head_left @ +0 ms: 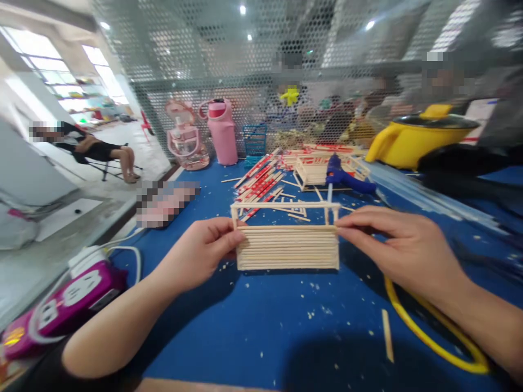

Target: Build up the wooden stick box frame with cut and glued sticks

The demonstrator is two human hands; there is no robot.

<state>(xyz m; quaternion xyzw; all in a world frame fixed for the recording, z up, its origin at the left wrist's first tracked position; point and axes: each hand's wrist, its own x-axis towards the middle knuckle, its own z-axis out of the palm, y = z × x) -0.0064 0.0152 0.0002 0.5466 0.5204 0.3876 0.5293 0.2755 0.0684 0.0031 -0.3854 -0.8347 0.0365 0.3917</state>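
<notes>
A blue table (261,332) fills the lower view, with a bare stretch of surface between the forearms, scattered with pale crumbs. Its left edge runs diagonally beside the pale floor. A perforated metal screen (229,60) stands behind it. At the far right sits a yellow electric pot (412,142) with a lid; farther left, near the screen, a pink bottle (223,132) stands upright. A purple pouch (67,307) lies by the left edge.

At centre, above the table, is a small frame of pale wooden sticks (288,246), a solid slatted panel below and an open rail above. The left hand (204,247) pinches its left side between thumb and fingers; the right hand (402,247) pinches the upper right side with thumb and fingertips nearly closed.

Just beyond the frame lie red-and-white stick packets (261,182) and a blue glue gun (351,178). One loose stick (387,335) lies nearer, left of a yellow cable loop (433,335).
</notes>
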